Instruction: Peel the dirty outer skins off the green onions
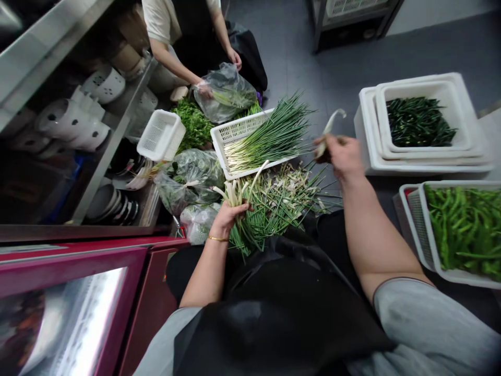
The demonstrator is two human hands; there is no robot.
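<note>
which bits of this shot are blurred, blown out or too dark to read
Head view: the right hand is blurred, the left hand crisper; head view, lower left: the lit cabinet glares white; head view, upper left: shadow hides much inside the shelving.

Wide lane here on the right! Grey floor (336, 68) runs between the spring-onion basket (235, 131) and the stacked white tubs (367, 130), with the right hand (344, 156) in its near end, a pale stalk (330, 124) poking up from it. Green leaf tips overhang the lane's left edge. Farther right, the tubs wall it off, and the pepper basket (433, 253) guards the near side. The left hand (230, 213), round a bunch of stalks (234, 193), is hemmed in: basket just ahead, bagged greens (191, 180) to its left. Between the hands, open air above the trimmings (287, 193)! Up front, the co-worker's clear bag (225, 94) blocks the way.
</note>
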